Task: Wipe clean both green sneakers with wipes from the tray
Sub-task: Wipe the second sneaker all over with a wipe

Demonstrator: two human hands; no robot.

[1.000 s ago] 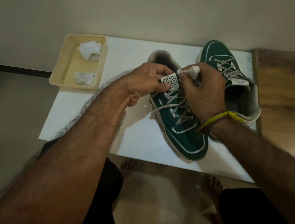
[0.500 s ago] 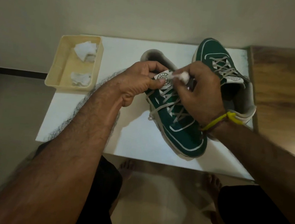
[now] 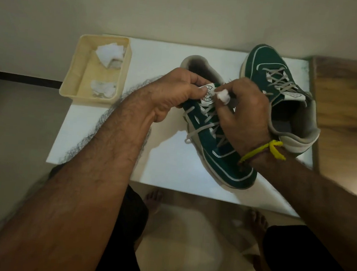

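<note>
**Wiping the tongue label on the near sneaker**

So right now you've got both hands on the near green sneaker (image 3: 221, 158), the one lying on the white table (image 3: 170, 167) with its toe pointing back toward you and its heel opening facing the wall. Your left hand (image 3: 177, 94) is curled around the top of the tongue, thumb and fingers pinching the white round-logo tongue label (image 3: 207, 93) to keep it steady. Your right hand (image 3: 241, 117) has its fingertips pinched on a small wadded white wipe (image 3: 223, 96), and that wipe is pressed right up against the right edge of the label, so it's touching. The grey laces (image 3: 198, 124) run loose below your hands, one end dangling off the left side of the shoe.

The second green sneaker (image 3: 279, 88) sits just beside the first one, to the right, turned the other way: toe toward the wall, heel toward you. Your right wrist, with the yellow thread band (image 3: 264, 150) on it, overlaps its heel collar in view; I can't tell if it's actually touching.

The cream tray (image 3: 77, 70) is at the far left corner of the table, well apart from the shoes, hanging a bit past the table's left edge. Two crumpled white wipes in it: one at the far end (image 3: 110, 52), one at the near end (image 3: 103, 87).

Your bare feet show on the floor under the table edge.
</note>
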